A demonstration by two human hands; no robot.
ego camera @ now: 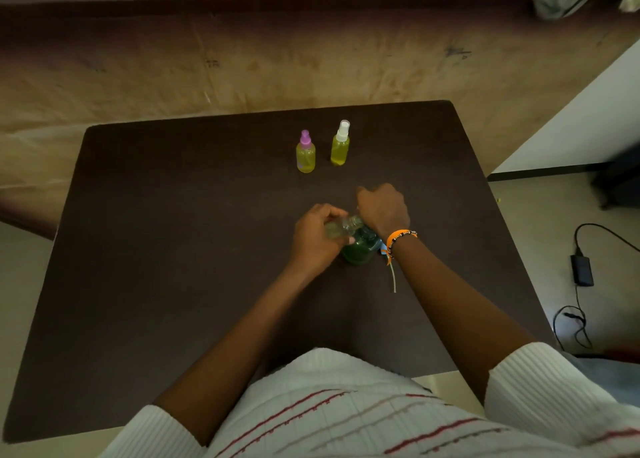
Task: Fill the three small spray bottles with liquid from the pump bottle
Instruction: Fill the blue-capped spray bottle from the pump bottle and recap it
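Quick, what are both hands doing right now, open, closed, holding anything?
Left hand: closed around the small clear bottle, held tilted at the green pump bottle.
Right hand: closed above the pump bottle; contents cannot be told.

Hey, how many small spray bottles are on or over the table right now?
3. The purple-capped bottle and the white-capped bottle stand side by side at mid-table; the third bottle, capless, is held tilted in the left hand.
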